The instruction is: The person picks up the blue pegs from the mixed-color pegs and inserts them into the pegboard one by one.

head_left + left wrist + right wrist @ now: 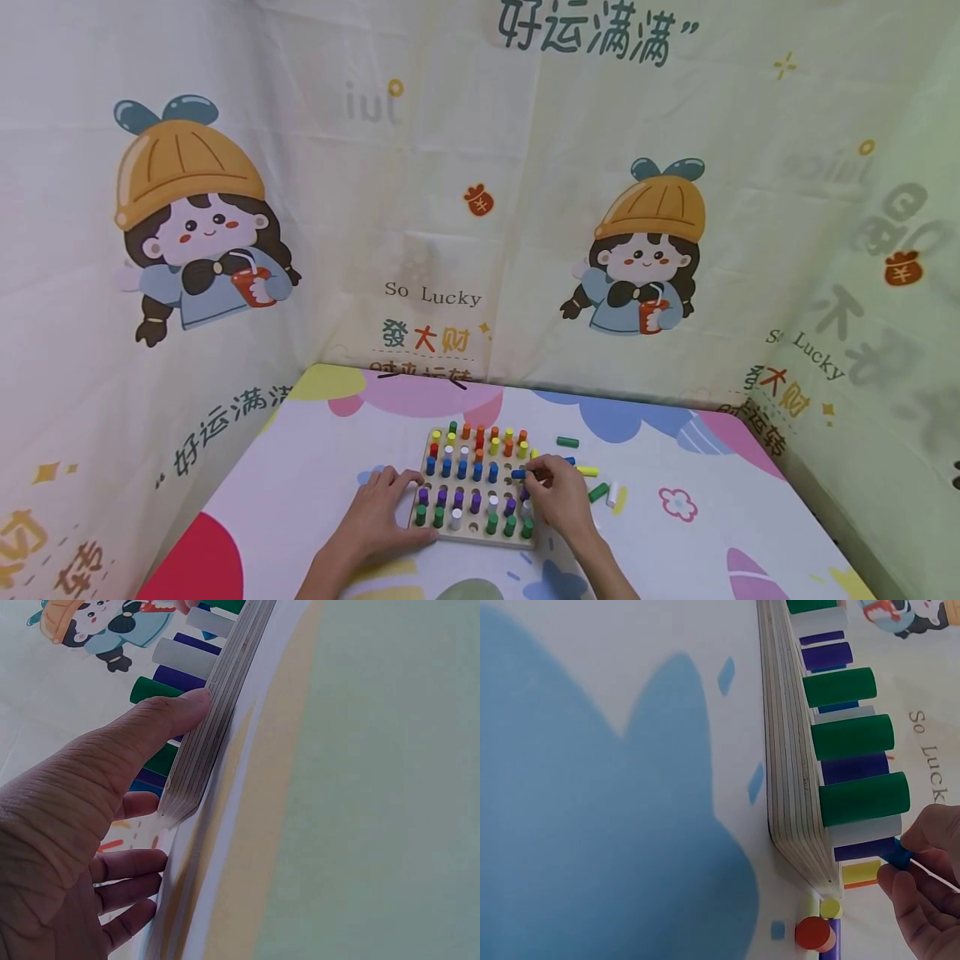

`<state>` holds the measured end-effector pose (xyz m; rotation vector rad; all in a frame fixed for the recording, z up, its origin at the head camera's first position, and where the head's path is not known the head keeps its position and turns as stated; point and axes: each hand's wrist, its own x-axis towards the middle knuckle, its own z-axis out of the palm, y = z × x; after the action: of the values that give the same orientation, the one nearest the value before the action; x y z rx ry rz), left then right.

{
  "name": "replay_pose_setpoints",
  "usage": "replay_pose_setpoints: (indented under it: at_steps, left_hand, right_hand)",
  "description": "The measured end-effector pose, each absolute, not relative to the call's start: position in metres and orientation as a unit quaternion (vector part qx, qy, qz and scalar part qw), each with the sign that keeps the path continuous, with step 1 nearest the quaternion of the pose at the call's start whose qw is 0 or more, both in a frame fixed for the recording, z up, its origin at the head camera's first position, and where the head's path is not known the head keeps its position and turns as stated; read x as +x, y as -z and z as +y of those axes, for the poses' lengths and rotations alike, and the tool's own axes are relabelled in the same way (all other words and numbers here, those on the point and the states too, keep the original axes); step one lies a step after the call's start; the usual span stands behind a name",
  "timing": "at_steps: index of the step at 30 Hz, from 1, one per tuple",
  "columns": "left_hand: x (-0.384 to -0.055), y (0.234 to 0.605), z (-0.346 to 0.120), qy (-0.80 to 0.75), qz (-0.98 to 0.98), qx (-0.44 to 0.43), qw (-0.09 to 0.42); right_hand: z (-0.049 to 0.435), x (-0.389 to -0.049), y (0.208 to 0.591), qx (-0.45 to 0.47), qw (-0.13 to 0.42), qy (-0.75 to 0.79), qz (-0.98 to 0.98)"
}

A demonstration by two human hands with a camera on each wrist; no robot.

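Observation:
A wooden pegboard (487,540) carries rows of coloured pegs: orange, yellow and red at the back, then white, blue, purple and green towards the front. My left hand (380,512) holds the board at its front left corner, the thumb on the front edge and the index finger by the left side; its other fingers are off the board in the left wrist view. Between thumb and fingertips my right hand (561,492) pinches a blue peg (518,474), tilted nearly flat above the right end of the blue row. Some holes there show bare.
Loose pegs lie right of the board: a green peg (567,442) at the back, a yellow peg (587,472), another green peg (598,492) and a white peg (612,495). An orange peg (814,933) stands near the board's right corner. Printed cloth walls (525,350) enclose the table.

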<state>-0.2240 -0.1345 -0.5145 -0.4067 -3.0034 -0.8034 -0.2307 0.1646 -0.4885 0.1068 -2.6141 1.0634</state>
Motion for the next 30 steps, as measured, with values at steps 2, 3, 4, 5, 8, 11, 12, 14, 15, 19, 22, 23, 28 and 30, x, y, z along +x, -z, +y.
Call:
replay_pose_setpoints:
  at_steps: [2, 3, 4, 5, 8, 11, 12, 14, 15, 19, 22, 23, 28, 30]
  left_hand:
    - [-0.224, 0.514, -0.134, 0.256, -0.958, -0.128, 0.002]
    - [-0.223, 0.513, -0.134, 0.256, -0.958, -0.127, 0.002]
    - [-0.223, 0.512, -0.134, 0.257, -0.958, -0.127, 0.001]
    - [-0.223, 0.511, -0.134, 0.258, -0.958, -0.126, 0.0]
    - [-0.223, 0.509, -0.134, 0.262, -0.957, -0.125, -0.001]
    - [-0.223, 0.509, -0.134, 0.263, -0.957, -0.125, -0.002]
    - [-0.223, 0.509, -0.133, 0.263, -0.957, -0.125, -0.002]
    - [-0.223, 0.509, -0.133, 0.261, -0.957, -0.124, -0.003]
    - [-0.223, 0.509, -0.133, 0.26, -0.958, -0.124, -0.004]
    - [-0.223, 0.51, -0.134, 0.259, -0.958, -0.124, -0.002]
    - [-0.222, 0.51, -0.135, 0.26, -0.957, -0.127, 0.0]
    - [-0.222, 0.51, -0.135, 0.26, -0.957, -0.127, 0.0]
    - [-0.221, 0.51, -0.136, 0.265, -0.955, -0.131, 0.001]
    - [-0.222, 0.51, -0.135, 0.265, -0.955, -0.131, 0.003]
  right_hand:
    - [0.164, -0.232, 0.489, 0.046, 0.163, -0.366, -0.915]
    - [0.164, -0.233, 0.489, 0.051, 0.164, -0.364, -0.915]
    - [0.164, -0.233, 0.49, 0.057, 0.166, -0.361, -0.916]
    - [0.163, -0.234, 0.49, 0.06, 0.165, -0.361, -0.916]
    - [0.163, -0.235, 0.49, 0.08, 0.163, -0.361, -0.915]
    - [0.161, -0.236, 0.489, 0.089, 0.152, -0.363, -0.915]
    - [0.161, -0.237, 0.488, 0.092, 0.149, -0.363, -0.915]
    - [0.16, -0.237, 0.487, 0.097, 0.144, -0.361, -0.916]
    - [0.16, -0.238, 0.487, 0.096, 0.142, -0.359, -0.918]
    - [0.157, -0.239, 0.487, 0.1, 0.141, -0.355, -0.919]
    - [0.154, -0.24, 0.486, 0.099, 0.142, -0.354, -0.919]
    - [0.153, -0.24, 0.486, 0.096, 0.142, -0.355, -0.919]
    - [0.151, -0.24, 0.485, 0.081, 0.144, -0.357, -0.92]
    - [0.151, -0.238, 0.484, 0.078, 0.145, -0.357, -0.92]
